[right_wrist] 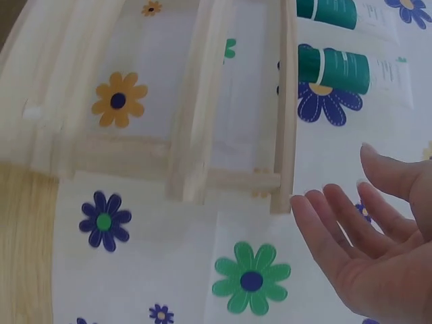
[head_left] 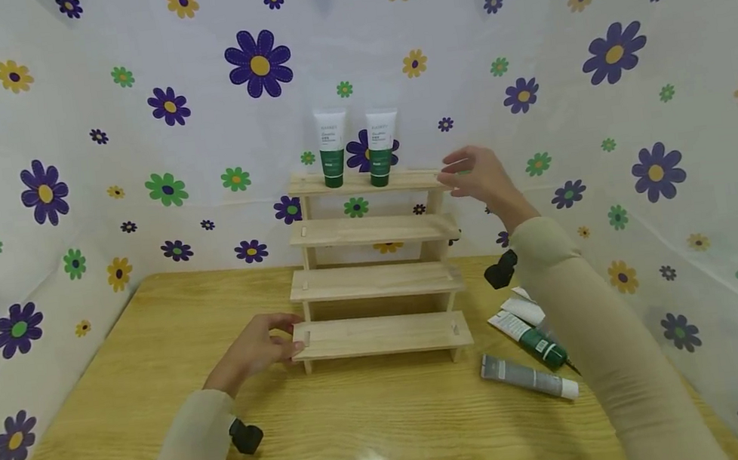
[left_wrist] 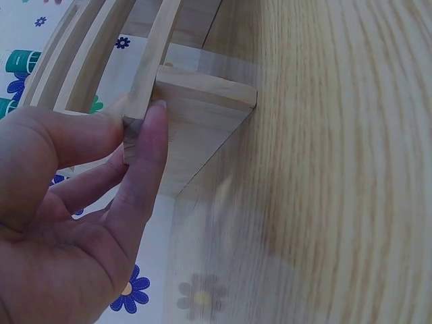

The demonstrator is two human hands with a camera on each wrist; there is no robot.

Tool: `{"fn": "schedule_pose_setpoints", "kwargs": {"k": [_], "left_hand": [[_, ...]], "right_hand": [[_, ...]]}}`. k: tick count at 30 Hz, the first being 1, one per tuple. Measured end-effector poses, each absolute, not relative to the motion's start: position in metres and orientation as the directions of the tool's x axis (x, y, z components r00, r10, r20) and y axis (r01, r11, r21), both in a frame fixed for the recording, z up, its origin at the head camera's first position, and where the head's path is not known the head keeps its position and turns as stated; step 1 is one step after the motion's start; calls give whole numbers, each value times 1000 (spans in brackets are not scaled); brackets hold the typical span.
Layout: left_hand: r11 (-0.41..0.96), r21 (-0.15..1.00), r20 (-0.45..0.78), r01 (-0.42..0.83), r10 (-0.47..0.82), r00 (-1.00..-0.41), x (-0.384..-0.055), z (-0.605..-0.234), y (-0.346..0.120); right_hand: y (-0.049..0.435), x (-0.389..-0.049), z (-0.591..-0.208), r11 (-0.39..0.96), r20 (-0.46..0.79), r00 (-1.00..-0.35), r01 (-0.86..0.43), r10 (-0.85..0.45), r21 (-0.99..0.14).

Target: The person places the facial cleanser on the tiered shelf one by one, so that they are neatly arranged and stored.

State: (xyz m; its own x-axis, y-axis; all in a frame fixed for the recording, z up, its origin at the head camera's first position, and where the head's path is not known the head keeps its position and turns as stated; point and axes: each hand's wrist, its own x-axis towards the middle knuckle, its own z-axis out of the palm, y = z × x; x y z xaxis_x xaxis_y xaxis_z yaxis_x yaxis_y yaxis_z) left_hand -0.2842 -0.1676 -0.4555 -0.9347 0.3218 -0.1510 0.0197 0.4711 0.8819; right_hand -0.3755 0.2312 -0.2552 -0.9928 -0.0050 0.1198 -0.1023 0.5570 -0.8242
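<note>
A stepped wooden display rack [head_left: 381,333] stands on the table, with several plank shelves rising toward the back. My left hand [head_left: 253,355] pinches the left end of its lowest shelf [left_wrist: 143,84] between thumb and fingers. At the right end of the top shelf [right_wrist: 287,101] is my right hand [head_left: 483,180], its fingers relaxed and apart from one another, fingertips right at the plank's end. Two white-and-green tubes [head_left: 331,151] [head_left: 380,149] stand upright on their caps on the top shelf, left of the right hand.
Right of the rack, a grey tube [head_left: 525,377] with a white cap lies on the table [head_left: 337,431]. Behind it lie a white-and-green tube [head_left: 530,338] and a white item [head_left: 522,310], partly hidden by the right sleeve. A flower-patterned sheet [head_left: 182,152] encloses the back and sides.
</note>
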Motion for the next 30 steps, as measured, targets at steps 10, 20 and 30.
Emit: {"fn": "schedule_pose_setpoints", "kwargs": {"k": [10, 20, 30], "left_hand": [[465, 885, -150, 14, 313, -938, -281, -455, -167], [469, 883, -160, 3, 308, -938, -282, -454, -166], [454, 891, -161, 3, 321, -933, -282, -452, -167]], "right_hand": [[271, -354, -264, 691, 52, -998, -62, -36, -721], [318, -337, -286, 769, -64, -994, -23, -84, -638], [362, -328, -313, 816, -205, -973, 36, -102, -577]]}}
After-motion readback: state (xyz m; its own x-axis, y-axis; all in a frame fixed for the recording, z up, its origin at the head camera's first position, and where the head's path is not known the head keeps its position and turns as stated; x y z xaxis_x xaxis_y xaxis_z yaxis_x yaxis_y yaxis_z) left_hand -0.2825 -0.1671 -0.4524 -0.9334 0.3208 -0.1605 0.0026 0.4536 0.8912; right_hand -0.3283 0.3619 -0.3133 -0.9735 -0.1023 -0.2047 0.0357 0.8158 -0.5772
